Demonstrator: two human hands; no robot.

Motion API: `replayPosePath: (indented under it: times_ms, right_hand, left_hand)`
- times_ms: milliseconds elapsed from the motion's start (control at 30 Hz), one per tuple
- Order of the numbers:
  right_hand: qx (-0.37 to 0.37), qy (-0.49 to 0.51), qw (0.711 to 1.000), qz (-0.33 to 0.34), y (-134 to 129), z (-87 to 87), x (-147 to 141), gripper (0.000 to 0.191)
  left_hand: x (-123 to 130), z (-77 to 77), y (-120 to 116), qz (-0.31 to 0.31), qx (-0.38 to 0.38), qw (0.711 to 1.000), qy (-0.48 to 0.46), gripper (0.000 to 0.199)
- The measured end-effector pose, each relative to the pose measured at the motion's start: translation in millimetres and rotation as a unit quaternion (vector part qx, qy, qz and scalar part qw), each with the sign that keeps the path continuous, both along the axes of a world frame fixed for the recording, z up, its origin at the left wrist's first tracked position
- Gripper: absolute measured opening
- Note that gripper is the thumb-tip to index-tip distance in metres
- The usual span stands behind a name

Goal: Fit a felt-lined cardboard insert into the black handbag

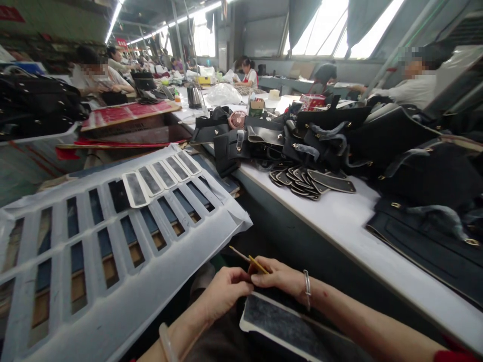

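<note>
Yellow slender stick [258, 265] sits pinched in your right hand [275, 277], while your left hand [225, 293] curls against it, its grip unclear. Just below them lies a rectangular grey-faced, white-edged leather patch [281, 327].

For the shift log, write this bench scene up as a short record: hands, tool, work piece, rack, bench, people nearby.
Right hand: pinches the tool
Tool: thin yellow-handled tool
Left hand: fingers curled, beside the tool
Work piece: dark panel with pale edge, below the hands
Rack: white slotted sheet holding dark strips with pale borders
Bench: black handbags, dark leather tabs
Nearby: co-worker, at right
</note>
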State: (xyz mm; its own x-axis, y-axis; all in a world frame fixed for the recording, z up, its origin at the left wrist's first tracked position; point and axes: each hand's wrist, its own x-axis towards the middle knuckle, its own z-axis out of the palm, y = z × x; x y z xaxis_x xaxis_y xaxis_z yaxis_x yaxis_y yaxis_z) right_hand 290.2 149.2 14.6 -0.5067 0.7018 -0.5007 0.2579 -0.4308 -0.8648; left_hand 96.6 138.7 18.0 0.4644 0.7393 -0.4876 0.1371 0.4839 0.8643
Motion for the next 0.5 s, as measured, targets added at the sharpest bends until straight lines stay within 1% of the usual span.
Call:
replayPosePath:
  times_ms: [67, 133, 233, 300, 333, 400, 467, 500]
  right_hand:
    - [0.012, 0.005, 1.0, -0.002, 3, 6.8, 5, 0.063]
    - [0.037, 0.009, 0.999, -0.028, 7, 16.8, 11, 0.068]
    - [0.071, 0.007, 0.991, -0.113, 9, 38.7, 21, 0.063]
    - [0.068, 0.008, 0.985, -0.157, 1, 56.3, 28, 0.059]
    - [0.053, 0.014, 0.984, -0.168, -6, 64.6, 30, 0.058]
    - [0.01, 0.042, 0.982, -0.184, -30, 76.6, 31, 0.058]
    - [-0.038, 0.086, 0.973, -0.213, -63, 77.6, 23, 0.057]
    - [-0.06, 0.11, 0.964, -0.234, -81, 72.8, 16, 0.057]
  left_hand:
    - [4, -1.6, -1, 0.01, 0.006, 1.0, -0.004, 0.024]
    - [7, -4.2, -2, 0.02, 0.006, 1.0, -0.007, 0.024]
    - [6, -9.0, -6, 0.036, -0.01, 0.999, -0.019, 0.023]
    - [2, -15.2, -13, 0.052, -0.039, 0.997, -0.041, 0.034]
    - [-1, -20.1, -19, 0.068, -0.06, 0.995, -0.051, 0.044]
    - [-5, -34.2, -34, 0.116, -0.113, 0.985, -0.066, 0.061]
    - [-5, -51.8, -52, 0.159, -0.179, 0.968, -0.071, 0.072]
    - [-3, -60.5, -61, 0.169, -0.213, 0.96, -0.072, 0.076]
